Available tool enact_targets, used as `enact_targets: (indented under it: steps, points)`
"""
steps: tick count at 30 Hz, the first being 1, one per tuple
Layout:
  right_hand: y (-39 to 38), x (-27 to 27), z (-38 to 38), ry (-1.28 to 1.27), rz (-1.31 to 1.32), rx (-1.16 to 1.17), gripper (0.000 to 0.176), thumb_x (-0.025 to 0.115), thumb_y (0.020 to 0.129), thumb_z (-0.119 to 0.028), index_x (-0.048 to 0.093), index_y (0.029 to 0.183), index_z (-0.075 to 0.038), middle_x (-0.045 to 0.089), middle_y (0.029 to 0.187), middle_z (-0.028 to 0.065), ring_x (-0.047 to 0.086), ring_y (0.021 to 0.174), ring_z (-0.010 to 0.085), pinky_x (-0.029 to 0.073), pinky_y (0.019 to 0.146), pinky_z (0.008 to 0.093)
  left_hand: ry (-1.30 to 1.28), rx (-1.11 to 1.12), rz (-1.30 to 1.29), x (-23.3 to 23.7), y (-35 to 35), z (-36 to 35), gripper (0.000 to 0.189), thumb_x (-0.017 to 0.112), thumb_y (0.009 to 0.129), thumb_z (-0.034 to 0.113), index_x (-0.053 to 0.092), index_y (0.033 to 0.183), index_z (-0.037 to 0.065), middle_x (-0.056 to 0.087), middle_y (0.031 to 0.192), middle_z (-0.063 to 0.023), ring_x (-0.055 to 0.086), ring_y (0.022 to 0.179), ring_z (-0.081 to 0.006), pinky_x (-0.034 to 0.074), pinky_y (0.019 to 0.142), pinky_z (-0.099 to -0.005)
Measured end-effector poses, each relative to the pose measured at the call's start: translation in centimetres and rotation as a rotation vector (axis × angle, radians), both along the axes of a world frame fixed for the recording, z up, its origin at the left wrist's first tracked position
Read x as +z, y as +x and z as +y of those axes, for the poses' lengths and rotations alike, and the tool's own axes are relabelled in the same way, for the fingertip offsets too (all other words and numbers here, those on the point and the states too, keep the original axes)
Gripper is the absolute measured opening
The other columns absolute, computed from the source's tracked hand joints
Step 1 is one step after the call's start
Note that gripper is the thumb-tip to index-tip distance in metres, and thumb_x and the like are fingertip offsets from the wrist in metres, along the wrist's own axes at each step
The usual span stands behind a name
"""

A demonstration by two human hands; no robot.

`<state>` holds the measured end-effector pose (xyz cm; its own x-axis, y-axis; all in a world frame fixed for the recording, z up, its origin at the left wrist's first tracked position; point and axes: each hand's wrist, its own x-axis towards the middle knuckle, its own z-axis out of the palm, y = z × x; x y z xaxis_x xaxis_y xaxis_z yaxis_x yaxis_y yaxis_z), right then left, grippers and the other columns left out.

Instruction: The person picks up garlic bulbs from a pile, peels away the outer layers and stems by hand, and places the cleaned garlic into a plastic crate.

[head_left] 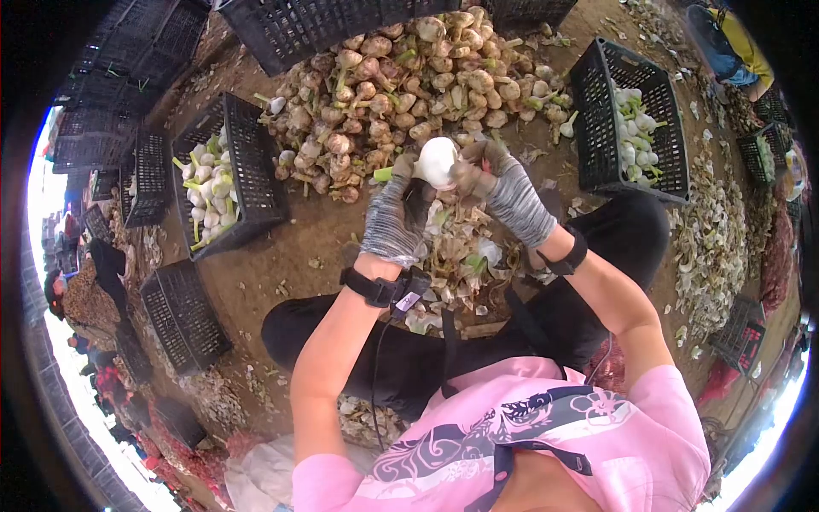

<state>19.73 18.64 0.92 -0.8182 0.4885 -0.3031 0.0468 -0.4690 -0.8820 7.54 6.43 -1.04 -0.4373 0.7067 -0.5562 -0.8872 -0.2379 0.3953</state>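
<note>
In a grey striped glove, my left hand (399, 209) is closed round a white garlic bulb (438, 162), whose green stem stub sticks out to the left. My right hand (505, 189), gloved the same way, has its fingers closed against the bulb's right side. A small red spot shows by the right fingers; what it belongs to cannot be made out. Just beyond both hands lies a large heap of unpeeled garlic (375, 107). Loose garlic skins (465, 252) cover the ground beneath the hands, between my legs.
Black crates of cleaned white garlic stand at left (247, 171) and right (597, 128). Another black crate (186, 316) sits lower left, and one (316, 38) lies behind the heap. Stacked crates (128, 60) rise far left. A person in yellow (749, 51) is at upper right.
</note>
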Motion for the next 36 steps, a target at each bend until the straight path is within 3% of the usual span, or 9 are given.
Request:
enact_targets:
  steps: [2, 9, 11, 23, 26, 28, 30, 33, 36]
  points:
    - [-0.1, 0.1, -0.2, 0.341, -0.069, -0.006, 0.03, 0.067, 0.076, -0.011, 0.05, 0.099, -0.002, 0.055, 0.085, 0.0027, 0.054, 0.077, 0.0087, 0.049, 0.065, 0.0237, -0.018, -0.015, 0.127, 0.1, 0.4, 0.0, 0.018, 0.061, 0.083, 0.012, 0.057, 0.098, 0.003, 0.06, 0.088, -0.0055, 0.061, 0.08, -0.0145, 0.054, 0.07, -0.0224]
    - [0.9, -0.2, 1.3, 0.06, -0.022, -0.015, 0.024, 0.065, 0.074, -0.004, 0.054, 0.095, -0.003, 0.057, 0.087, 0.0031, 0.054, 0.077, 0.0107, 0.047, 0.071, 0.0244, -0.017, -0.056, 0.285, 0.9, 0.4, 0.3, 0.025, 0.066, 0.079, 0.012, 0.058, 0.1, 0.001, 0.062, 0.09, -0.0067, 0.061, 0.08, -0.015, 0.054, 0.072, -0.0237]
    - [1.0, -2.7, 1.6, 0.648, -0.081, 0.044, 0.024, 0.065, 0.075, -0.006, 0.055, 0.097, -0.002, 0.059, 0.092, 0.0056, 0.056, 0.081, 0.0131, 0.046, 0.076, 0.0264, 0.01, -0.057, 0.255, 1.8, 0.4, 0.5, 0.024, 0.066, 0.079, 0.013, 0.058, 0.098, 0.001, 0.062, 0.09, -0.007, 0.062, 0.08, -0.0144, 0.054, 0.07, -0.0226]
    - [0.5, 0.1, 1.0, 1.09, -0.024, -0.043, 0.02, 0.06, 0.077, -0.01, 0.061, 0.096, -0.003, 0.06, 0.094, 0.0129, 0.059, 0.082, 0.0273, 0.049, 0.072, 0.0331, -0.101, -0.1, 0.279, 0.0, 0.4, 0.3, 0.018, 0.064, 0.081, 0.021, 0.061, 0.09, 0.005, 0.062, 0.075, -0.0013, 0.06, 0.063, -0.0075, 0.05, 0.053, -0.016]
    - [0.8, -0.5, 0.8, 1.322, -0.05, 0.054, 0.02, 0.057, 0.078, -0.012, 0.058, 0.095, -0.002, 0.058, 0.089, 0.016, 0.059, 0.079, 0.0312, 0.049, 0.069, 0.0356, -0.131, -0.074, 0.208, -0.3, 0.1, 0.4, 0.018, 0.064, 0.081, 0.023, 0.061, 0.089, 0.007, 0.062, 0.074, -0.0007, 0.058, 0.059, -0.0071, 0.048, 0.048, -0.0163]
    - [1.3, 0.1, -0.1, 1.272, -0.264, 0.785, 0.022, 0.056, 0.077, -0.011, 0.056, 0.097, -0.001, 0.057, 0.09, 0.018, 0.058, 0.081, 0.0327, 0.048, 0.071, 0.0372, -0.159, -0.041, 0.145, 0.0, -0.3, 0.4, 0.018, 0.064, 0.081, 0.024, 0.061, 0.089, 0.008, 0.061, 0.073, -0.0004, 0.057, 0.058, -0.0071, 0.047, 0.047, -0.0166]
    - [1.8, 0.6, 0.1, 1.23, -0.221, 0.803, 0.026, 0.058, 0.077, -0.014, 0.056, 0.099, -0.001, 0.057, 0.091, 0.0187, 0.058, 0.082, 0.0328, 0.048, 0.073, 0.0388, -0.247, -0.065, 0.206, 1.6, -0.4, 0.4, 0.019, 0.065, 0.081, 0.025, 0.06, 0.088, 0.009, 0.061, 0.07, 0.0003, 0.055, 0.055, -0.0065, 0.044, 0.044, -0.0168]
    - [1.5, 0.5, 1.0, 1.105, -0.107, 0.198, 0.031, 0.06, 0.077, -0.017, 0.058, 0.104, -0.003, 0.059, 0.091, 0.0177, 0.059, 0.082, 0.0318, 0.048, 0.073, 0.0361, -0.23, -0.059, 0.283, 0.3, -0.1, 0.3, 0.02, 0.066, 0.08, 0.026, 0.06, 0.086, 0.009, 0.059, 0.067, 0.001, 0.053, 0.052, -0.006, 0.043, 0.041, -0.017]
    - [0.8, 1.0, 0.9, 1.039, -0.068, 0.064, 0.029, 0.061, 0.076, -0.017, 0.059, 0.103, -0.005, 0.06, 0.089, 0.016, 0.06, 0.079, 0.0316, 0.049, 0.072, 0.0347, -0.213, -0.06, 0.366, 0.6, 0.6, 0.5, 0.02, 0.068, 0.078, 0.025, 0.059, 0.084, 0.008, 0.058, 0.065, 0.001, 0.052, 0.049, -0.0058, 0.042, 0.041, -0.0172]
